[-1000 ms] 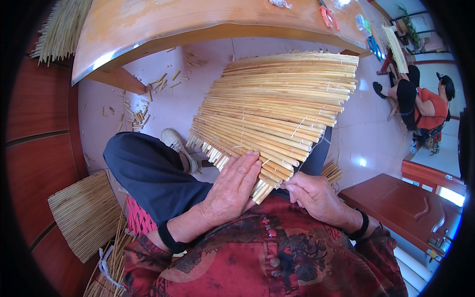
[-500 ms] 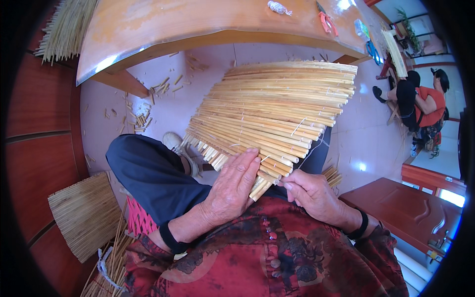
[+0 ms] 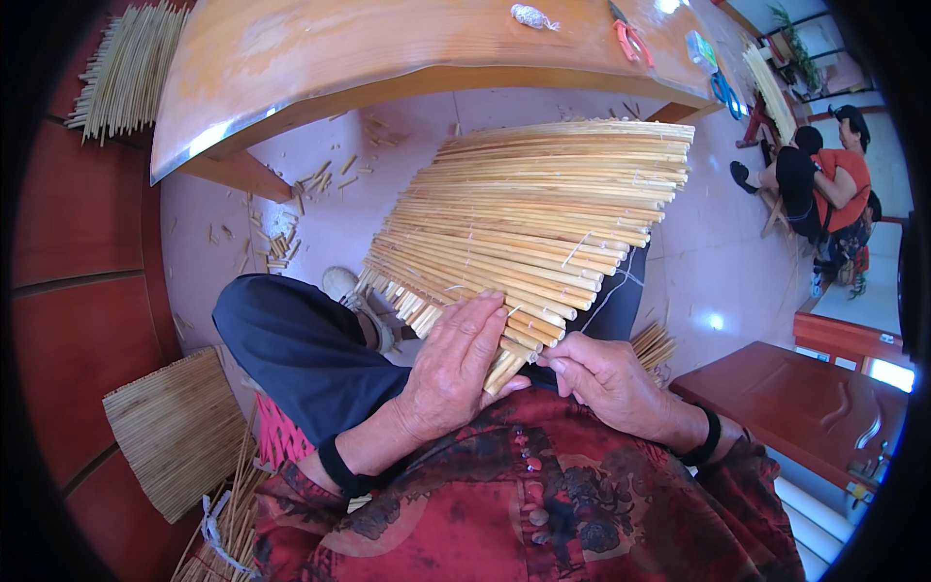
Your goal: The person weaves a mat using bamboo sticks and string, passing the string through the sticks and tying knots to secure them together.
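Note:
A woven mat of straw-coloured reed stalks (image 3: 543, 209) lies across my lap, its stalks side by side and bound by rows of thin white thread. My left hand (image 3: 451, 364) grips the mat's near edge, fingers flat on top and the thumb showing under the stalk ends. Close to the same corner, my right hand (image 3: 603, 378) is closed in a pinch at the cut ends. A thin white string (image 3: 613, 291) loops from the mat's right edge down to that hand; the exact pinch point is partly hidden by the fingers.
Ahead stands a wooden table (image 3: 320, 58) with red-handled pliers (image 3: 632, 44), blue-handled scissors (image 3: 725, 95) and a string bundle (image 3: 533, 16). Reed offcuts (image 3: 281, 242) litter the floor. Another mat (image 3: 179, 432) leans at left. A person (image 3: 839, 179) sits far right.
The view has shifted slightly. My left thumb now shows below the stalk ends at the near corner. Both hands stay at nearly the same place on the mat.

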Motion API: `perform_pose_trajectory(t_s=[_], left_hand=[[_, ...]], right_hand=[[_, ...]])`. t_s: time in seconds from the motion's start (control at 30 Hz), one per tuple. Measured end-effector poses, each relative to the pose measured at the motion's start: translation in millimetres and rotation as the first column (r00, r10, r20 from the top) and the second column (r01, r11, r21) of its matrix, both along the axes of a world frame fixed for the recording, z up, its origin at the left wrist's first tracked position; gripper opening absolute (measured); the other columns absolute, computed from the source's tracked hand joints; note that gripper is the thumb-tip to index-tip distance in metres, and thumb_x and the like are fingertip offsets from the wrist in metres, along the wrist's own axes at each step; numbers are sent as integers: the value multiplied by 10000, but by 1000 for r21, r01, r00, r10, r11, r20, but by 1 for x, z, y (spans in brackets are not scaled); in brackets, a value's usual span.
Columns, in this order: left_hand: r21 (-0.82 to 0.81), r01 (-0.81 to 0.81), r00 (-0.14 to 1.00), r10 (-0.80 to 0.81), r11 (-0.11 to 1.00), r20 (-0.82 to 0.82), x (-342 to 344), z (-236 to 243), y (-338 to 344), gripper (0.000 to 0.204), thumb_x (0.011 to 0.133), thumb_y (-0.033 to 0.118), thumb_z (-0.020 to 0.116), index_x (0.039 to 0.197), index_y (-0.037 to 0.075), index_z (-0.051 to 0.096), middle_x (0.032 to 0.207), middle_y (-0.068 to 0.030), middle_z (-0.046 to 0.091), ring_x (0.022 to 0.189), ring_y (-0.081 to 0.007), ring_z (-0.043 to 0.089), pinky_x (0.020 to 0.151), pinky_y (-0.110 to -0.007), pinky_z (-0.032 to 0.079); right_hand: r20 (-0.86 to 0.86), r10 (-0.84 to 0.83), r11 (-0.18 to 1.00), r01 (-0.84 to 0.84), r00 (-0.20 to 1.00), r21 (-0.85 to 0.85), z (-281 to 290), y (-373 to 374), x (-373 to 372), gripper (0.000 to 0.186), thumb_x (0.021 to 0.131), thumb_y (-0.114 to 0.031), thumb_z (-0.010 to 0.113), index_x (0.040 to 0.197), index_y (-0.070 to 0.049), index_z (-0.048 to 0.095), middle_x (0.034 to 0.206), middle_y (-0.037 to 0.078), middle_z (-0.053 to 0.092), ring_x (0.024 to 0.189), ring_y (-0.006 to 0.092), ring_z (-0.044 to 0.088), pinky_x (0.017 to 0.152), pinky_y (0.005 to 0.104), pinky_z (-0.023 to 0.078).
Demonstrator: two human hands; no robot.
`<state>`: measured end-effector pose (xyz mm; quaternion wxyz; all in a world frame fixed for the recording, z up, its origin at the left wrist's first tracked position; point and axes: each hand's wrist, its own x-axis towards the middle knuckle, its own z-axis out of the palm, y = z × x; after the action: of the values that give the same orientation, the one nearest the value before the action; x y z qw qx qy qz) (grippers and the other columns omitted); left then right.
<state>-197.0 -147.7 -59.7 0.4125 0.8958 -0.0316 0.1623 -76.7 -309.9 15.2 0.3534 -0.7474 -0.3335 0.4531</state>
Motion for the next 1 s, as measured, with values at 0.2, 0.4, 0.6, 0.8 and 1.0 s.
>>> perform_pose_trajectory(t_s=[0.2,0.4,0.6,0.8,1.0], left_hand=[[93,-27,996,19,995,90,10,0,1,615,648,182,744,1127,-82,464,1135,-242,505,1017,-365,537,870,-424,443],[77,-22,994,14,997,109,20,9,2,571,667,190,727,1094,-95,478,1111,-236,517,972,-355,552,813,-407,470],[117,-41,981,18,992,193,37,8,2,495,673,187,712,1032,-90,516,1067,-227,544,924,-338,578,775,-382,486],[172,-63,965,16,983,261,47,8,2,444,670,187,706,984,-82,544,991,-211,582,847,-314,608,735,-358,501],[164,-54,960,6,985,280,50,5,4,441,670,182,709,986,-79,547,991,-211,583,842,-309,611,730,-357,503]], right_hand=[[23,-19,1000,18,1000,18,3,-1,1,113,880,-29,438,965,4,504,679,111,561,599,193,583,566,306,462],[23,-121,993,121,992,8,6,0,1,129,881,-30,439,974,8,521,692,89,557,601,147,549,567,281,451],[-30,-229,972,228,973,-57,12,0,6,145,894,-60,422,952,10,534,682,57,538,602,106,513,562,255,428],[-121,-331,942,320,936,-98,8,-3,9,149,901,-73,419,937,7,538,675,35,523,601,91,494,554,241,413],[-96,-308,951,302,946,-72,11,1,11,147,903,-78,425,936,8,540,690,35,525,603,90,490,554,242,414]])
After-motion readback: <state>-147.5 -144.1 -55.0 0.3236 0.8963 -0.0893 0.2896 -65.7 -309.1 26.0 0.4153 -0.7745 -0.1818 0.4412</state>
